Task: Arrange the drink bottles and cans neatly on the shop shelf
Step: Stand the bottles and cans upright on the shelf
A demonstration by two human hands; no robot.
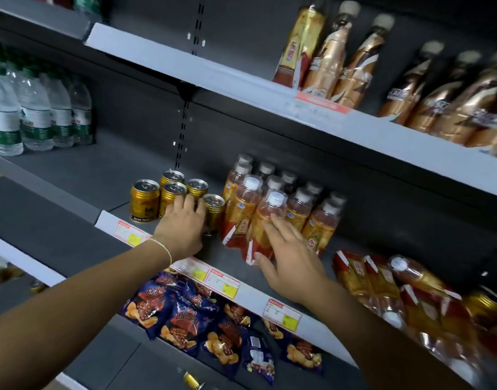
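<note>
Left grip (182,226) lay draped over the gold cans (144,201), probably nudging them into line; couldn't tell if it clasped one. Right grip (292,260), flat-fingered, steadied the front bottle (265,215).

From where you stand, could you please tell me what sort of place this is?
Most likely a small shop's drinks aisle: tiered grey shelves with price tags on their front edges, stocked with rows of gold cans, orange drink bottles and water bottles.

Dark grey metal shelving (72,170); pale front rails (185,67); lighting seemingly dim.
</note>
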